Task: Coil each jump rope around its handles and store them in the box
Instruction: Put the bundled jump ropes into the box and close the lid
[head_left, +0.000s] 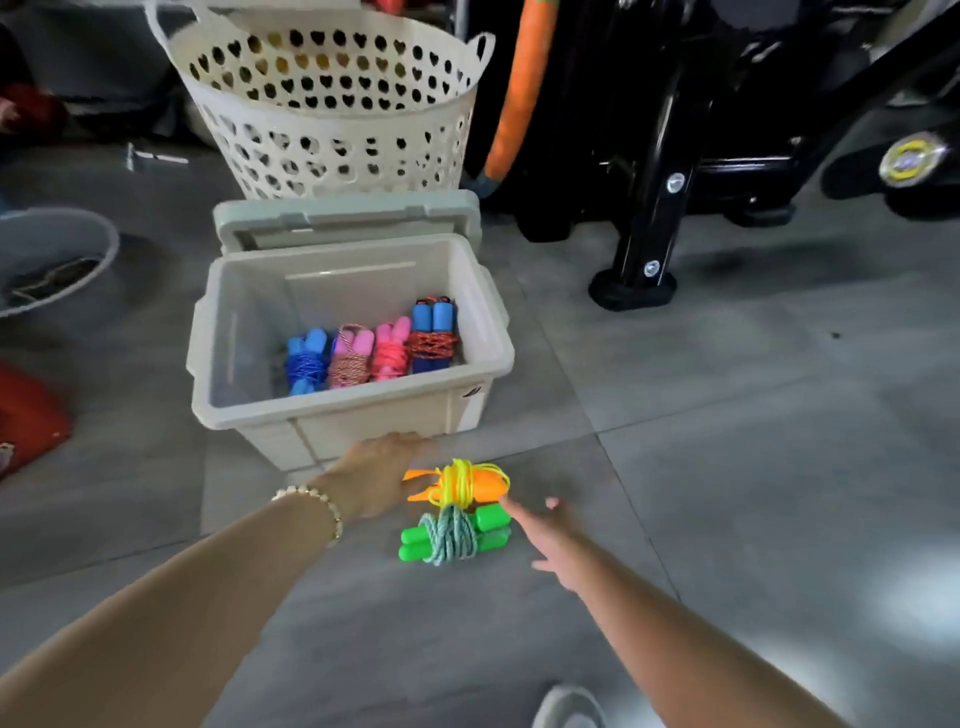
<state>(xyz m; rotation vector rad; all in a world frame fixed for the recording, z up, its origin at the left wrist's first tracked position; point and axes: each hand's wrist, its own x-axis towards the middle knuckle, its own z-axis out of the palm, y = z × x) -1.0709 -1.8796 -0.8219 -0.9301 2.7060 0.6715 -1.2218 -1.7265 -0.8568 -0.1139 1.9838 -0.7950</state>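
Note:
An open grey box (244, 410) stands on the floor, its lid (343, 215) tilted back. Several coiled jump ropes (371, 348) lie inside with blue and pink handles. In front of the box, two coiled ropes rest on the floor: one with orange handles and yellow cord (460, 486), one with green handles and pale teal cord (452, 538). My left hand (376, 478) reaches to the left end of the orange rope, its fingertips hidden. My right hand (545, 530) is spread, a fingertip at the right end of the two ropes.
A cream perforated laundry basket (332, 109) stands behind the box. Black exercise-machine legs (649, 234) stand to the right, with an orange padded bar (519, 88). A grey basin (52, 254) and a red object (26, 415) sit at the left. The floor is grey tile.

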